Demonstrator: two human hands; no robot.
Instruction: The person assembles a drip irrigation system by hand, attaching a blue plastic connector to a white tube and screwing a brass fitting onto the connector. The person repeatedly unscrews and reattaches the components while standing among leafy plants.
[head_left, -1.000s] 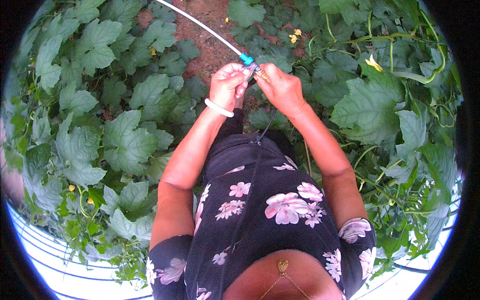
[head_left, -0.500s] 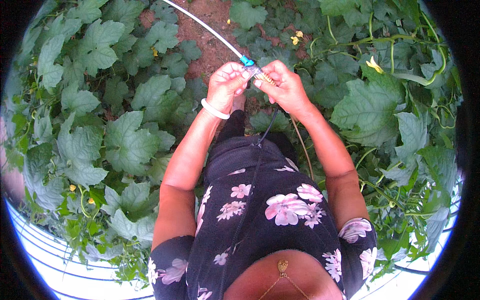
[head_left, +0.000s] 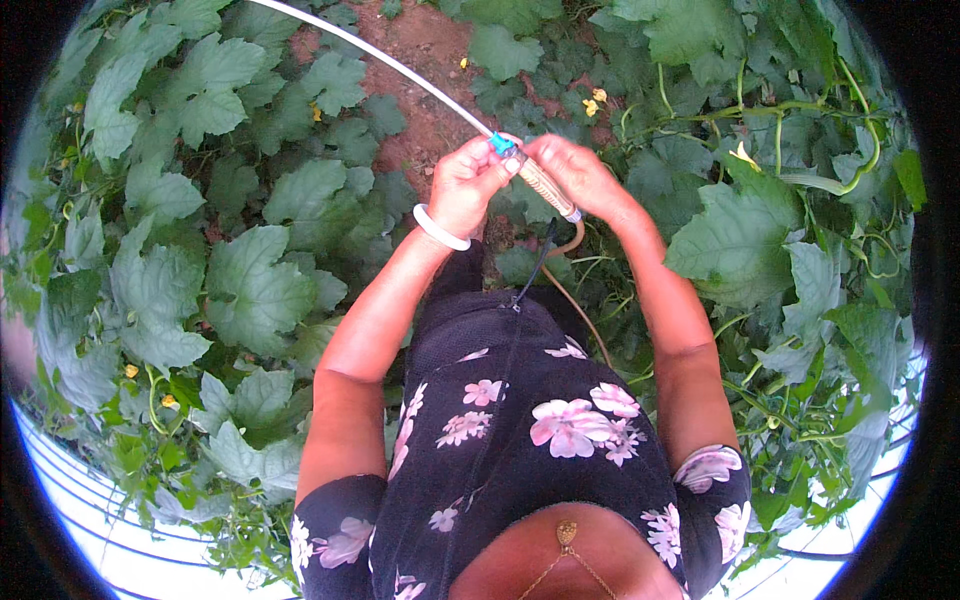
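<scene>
A sprayer wand slants across the space in front of me, with a long white tube (head_left: 400, 75), a bright blue fitting (head_left: 502, 145) and a ribbed tan handle (head_left: 545, 187). My left hand (head_left: 463, 190), a white bangle at its wrist, is closed with thumb and fingers around the wand at the blue fitting. Close by on the right is my right hand (head_left: 578, 175), beside the upper handle. Motion smears its fingers, so whether they touch the wand cannot be told. A thin tan hose (head_left: 580, 300) curves from the handle's lower end down past my waist.
Broad-leaved vines (head_left: 255, 285) crowd both sides, with yellow flowers (head_left: 595, 100) among them. A long green fruit (head_left: 815, 183) hangs at the right. Bare reddish soil (head_left: 425, 60) shows ahead between the plants. A black cord (head_left: 537, 265) hangs at my waist.
My right hand has shifted off the handle, which now shows along its length. The white tube has swung to the left, and my left hand has moved slightly right and down.
</scene>
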